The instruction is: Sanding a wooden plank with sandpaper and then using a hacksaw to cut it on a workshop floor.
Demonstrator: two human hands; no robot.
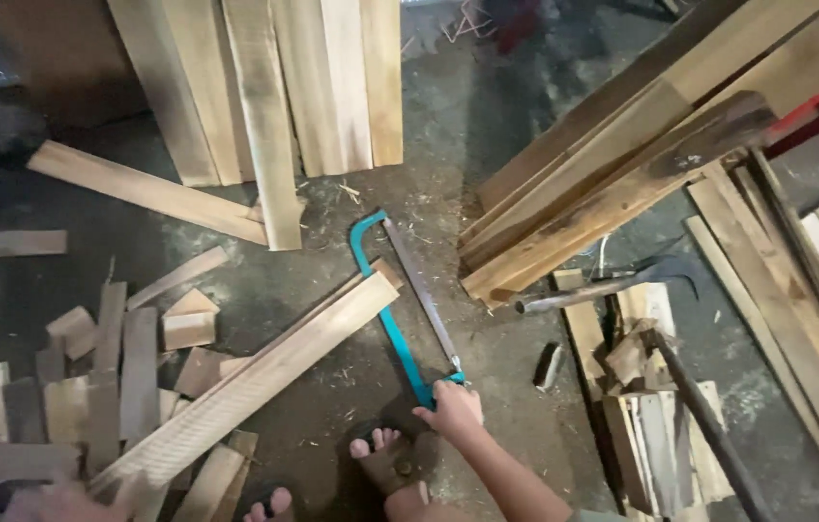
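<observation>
My right hand (455,410) is closed around the handle end of the teal metal-framed bow saw (400,304), which lies flat on the concrete floor (487,126) across the long pale wooden plank (255,382). It looks light and stiff, with a thin, sharp blade; the handle is the safe hold. My left hand (66,503) rests blurred at the plank's near end, and I cannot tell its grip.

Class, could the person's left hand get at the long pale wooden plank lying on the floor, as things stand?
Probably yes. The left hand sits blurred at the lower frame edge, right beside the near end of the long pale wooden plank, with nothing between; whether it already touches is unclear.
</observation>
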